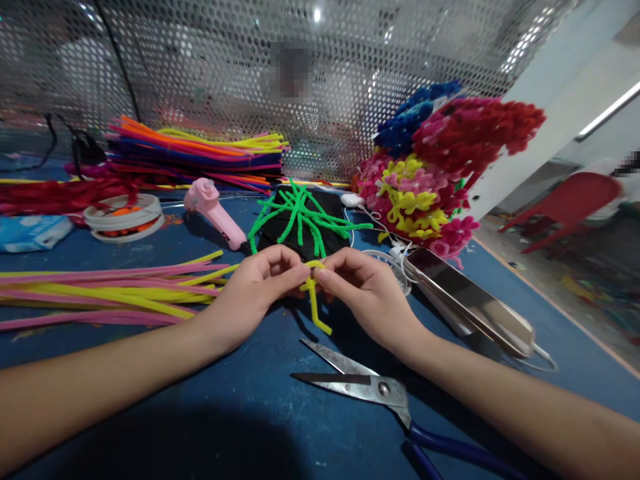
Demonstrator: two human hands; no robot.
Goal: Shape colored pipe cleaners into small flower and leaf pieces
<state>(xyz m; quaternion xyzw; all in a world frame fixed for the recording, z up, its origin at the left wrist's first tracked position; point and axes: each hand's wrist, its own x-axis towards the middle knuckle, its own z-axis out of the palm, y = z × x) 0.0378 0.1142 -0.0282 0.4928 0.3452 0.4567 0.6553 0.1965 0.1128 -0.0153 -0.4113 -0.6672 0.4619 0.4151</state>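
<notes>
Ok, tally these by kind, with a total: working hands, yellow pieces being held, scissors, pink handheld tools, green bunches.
Hands: 2 (left hand, right hand)
Held yellow piece: 1
Scissors: 1 pair
Pink handheld tool: 1
Green bunch: 1
Total: 6

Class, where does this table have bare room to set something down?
Bare tabletop shows between the left arm and the scissors, with a strip between the phone and the right edge. Crowded: the back, with green stems, pink tool and flowers.
</notes>
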